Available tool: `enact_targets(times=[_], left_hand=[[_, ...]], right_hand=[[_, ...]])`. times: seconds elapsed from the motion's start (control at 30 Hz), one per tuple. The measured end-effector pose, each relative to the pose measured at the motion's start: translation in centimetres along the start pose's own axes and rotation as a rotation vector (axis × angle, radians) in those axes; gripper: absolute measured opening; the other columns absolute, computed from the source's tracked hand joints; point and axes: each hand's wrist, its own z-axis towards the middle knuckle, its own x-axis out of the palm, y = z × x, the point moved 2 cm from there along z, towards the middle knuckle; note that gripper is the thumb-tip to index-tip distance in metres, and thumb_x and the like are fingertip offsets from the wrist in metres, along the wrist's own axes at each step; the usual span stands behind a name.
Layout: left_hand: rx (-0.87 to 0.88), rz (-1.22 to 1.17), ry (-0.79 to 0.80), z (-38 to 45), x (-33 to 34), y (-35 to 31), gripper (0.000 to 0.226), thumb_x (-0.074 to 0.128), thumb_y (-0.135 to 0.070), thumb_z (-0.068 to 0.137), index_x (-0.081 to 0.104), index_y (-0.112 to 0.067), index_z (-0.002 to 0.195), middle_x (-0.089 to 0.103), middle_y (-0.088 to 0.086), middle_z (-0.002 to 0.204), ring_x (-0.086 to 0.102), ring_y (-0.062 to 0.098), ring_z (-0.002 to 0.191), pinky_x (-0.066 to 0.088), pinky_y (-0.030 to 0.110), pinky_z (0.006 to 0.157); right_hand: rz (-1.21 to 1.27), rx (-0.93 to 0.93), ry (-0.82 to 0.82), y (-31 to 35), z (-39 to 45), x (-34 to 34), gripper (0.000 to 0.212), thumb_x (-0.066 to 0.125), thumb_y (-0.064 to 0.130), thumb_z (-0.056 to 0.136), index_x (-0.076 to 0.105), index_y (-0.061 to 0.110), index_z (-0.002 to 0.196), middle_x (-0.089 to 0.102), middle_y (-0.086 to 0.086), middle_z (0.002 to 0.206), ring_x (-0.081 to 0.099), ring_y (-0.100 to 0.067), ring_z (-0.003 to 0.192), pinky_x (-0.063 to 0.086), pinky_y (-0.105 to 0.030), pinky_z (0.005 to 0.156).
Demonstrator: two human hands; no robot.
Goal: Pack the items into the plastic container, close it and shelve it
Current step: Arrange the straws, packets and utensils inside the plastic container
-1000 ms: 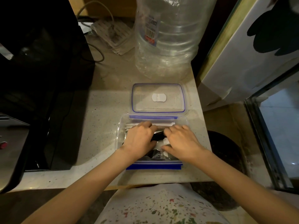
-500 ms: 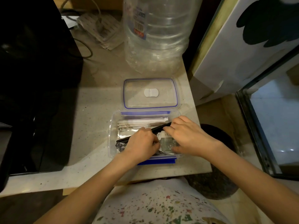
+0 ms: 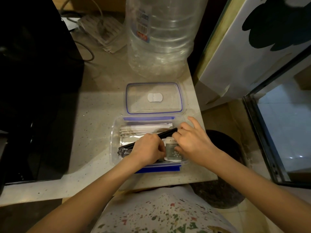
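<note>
Pale speckled stone makes up your tabletop (image 3: pixel 94 118), with a big clear water jug (image 3: pixel 159 36) standing at the far side and a dark appliance (image 3: pixel 33 81) filling the left. Your plastic container (image 3: pixel 116 132) sits near the front edge, open, its blue-rimmed lid (image 3: pixel 154 98) lying flat just beyond it.

Your left hand (image 3: pixel 148 149) is curled round the near end of the black chopsticks (image 3: pixel 168 133), which lie slantwise across the box. Your right hand (image 3: pixel 191 142) rests on the far end and on a grey-and-white sachet (image 3: pixel 173 151), thumb on the sachet and fingers loosely spread; whether it pinches anything I cannot tell.

White paper-wrapped sticks (image 3: pixel 144 129) lie along the far wall; a crinkly dark packet (image 3: pixel 123 151) sits at the left.

Expect everything to be light. The chopsticks are probably stiff and smooth, so hold them near the middle and lay them flat along the box's length. Sachets and paper should flex; press them down gently. The box looks thin and clear, likely a bit springy, so grip it by the rim or the blue clips.
</note>
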Motion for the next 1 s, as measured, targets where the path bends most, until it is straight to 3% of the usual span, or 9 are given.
enact_targets(times=[0.3,0.47,0.63,0.8,0.9,1.0], left_hand=[[0.056,-0.031,0.214,0.3,-0.4,0.3,0.011,0.069,-0.019,0.079,0.076,-0.014,0.086,0.076,0.003,0.090,0.067,0.018,0.084,0.056,0.040,0.084],[0.019,-0.029,0.050,0.8,-1.7,0.5,0.014,0.066,-0.021,0.083,0.073,-0.013,0.091,0.074,0.004,0.093,0.063,0.013,0.082,0.054,0.029,0.078],[-0.055,-0.016,-0.037,1.0,-1.5,0.7,0.017,0.063,-0.022,0.085,0.071,-0.010,0.094,0.072,0.008,0.092,0.064,0.018,0.082,0.055,0.033,0.078],[-0.042,0.074,-0.020,0.5,-0.9,0.9,0.018,0.061,-0.026,0.086,0.071,-0.015,0.096,0.072,0.008,0.094,0.066,0.023,0.086,0.057,0.039,0.080],[-0.009,0.168,-0.028,-0.3,-1.3,1.3,0.017,0.059,-0.025,0.087,0.070,-0.019,0.099,0.072,0.005,0.099,0.066,0.022,0.091,0.057,0.036,0.081],[-0.019,0.313,-0.069,-1.3,-2.1,2.1,0.020,0.056,-0.024,0.088,0.070,-0.020,0.101,0.070,0.005,0.101,0.065,0.024,0.092,0.056,0.036,0.079]], right_hand=[[0.171,0.020,-0.043,-0.7,0.2,-0.1,0.020,0.045,0.023,0.095,0.063,0.015,0.097,0.067,-0.001,0.101,0.048,-0.020,0.111,0.013,-0.043,0.114],[0.163,0.007,0.039,-1.0,0.7,-0.5,0.024,0.039,0.031,0.097,0.060,0.020,0.104,0.063,0.004,0.110,0.042,-0.016,0.119,0.009,-0.047,0.115],[0.096,0.000,0.047,-0.2,1.1,-0.1,0.025,0.042,0.027,0.096,0.055,0.019,0.117,0.060,0.001,0.120,0.041,-0.020,0.123,0.001,-0.052,0.115],[0.093,0.030,0.036,0.3,1.3,0.0,0.033,0.037,0.036,0.096,0.063,0.020,0.107,0.062,0.001,0.114,0.043,-0.020,0.118,0.000,-0.057,0.113],[0.034,0.038,-0.028,0.8,1.5,-0.2,0.033,0.038,0.035,0.096,0.066,0.018,0.106,0.061,-0.002,0.115,0.041,-0.023,0.119,0.007,-0.057,0.111],[0.065,-0.026,-0.130,1.3,1.8,-0.1,0.028,0.043,0.028,0.095,0.064,0.015,0.109,0.060,-0.003,0.115,0.041,-0.023,0.116,0.025,-0.043,0.103]])
